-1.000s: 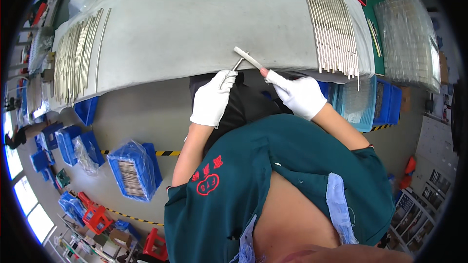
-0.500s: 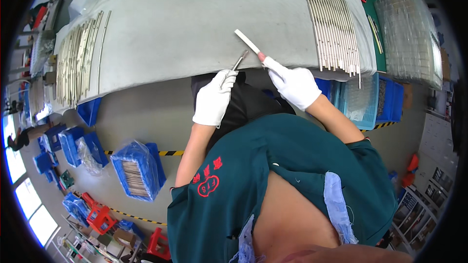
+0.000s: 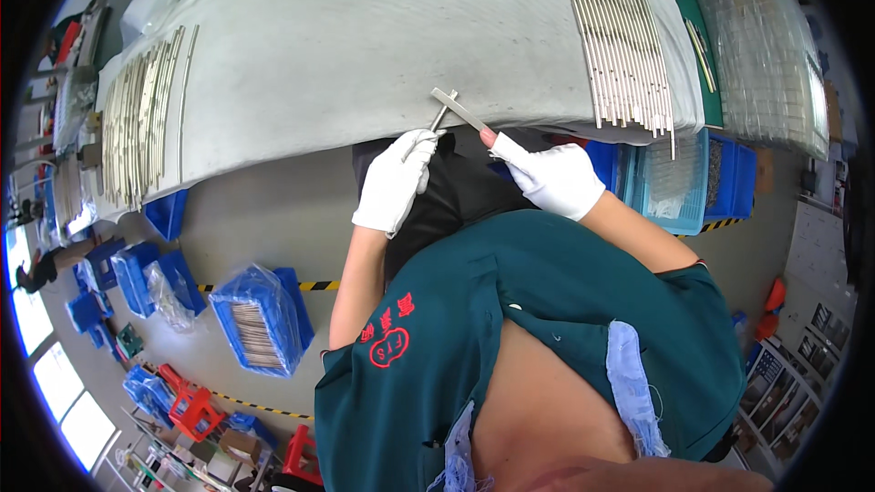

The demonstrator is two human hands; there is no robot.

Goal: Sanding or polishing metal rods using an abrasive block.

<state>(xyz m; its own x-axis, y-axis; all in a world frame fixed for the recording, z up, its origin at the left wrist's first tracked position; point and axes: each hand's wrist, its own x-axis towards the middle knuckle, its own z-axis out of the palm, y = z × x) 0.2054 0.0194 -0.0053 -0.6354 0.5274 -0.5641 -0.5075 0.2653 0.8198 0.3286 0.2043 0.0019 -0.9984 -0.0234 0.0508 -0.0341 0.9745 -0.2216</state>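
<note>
In a white glove, my left hand [image 3: 395,180] is closed around a thin silvery metal rod [image 3: 439,117], whose end sticks up past the fingers over the table's near edge. My right hand [image 3: 554,179], also gloved with a bare fingertip showing, grips a flat light-grey strip [image 3: 463,111], perhaps a file. The strip slants up to the left and crosses the rod close to its tip; they appear to touch. The rest of the rod is hidden by my left glove.
A pale cloth [image 3: 365,36] covers the table. Metal rods lie in a row [image 3: 620,41] at right and in a looser bunch [image 3: 137,118] at left. Clear plastic trays [image 3: 764,64] are stacked far right. Blue bins [image 3: 729,182] stand below; a plastic-wrapped blue crate [image 3: 260,319] sits on the floor.
The strip has moved left and down, from apart from the rod to across its tip. Its visible face turned from white to grey. My left hand shifted slightly left.
</note>
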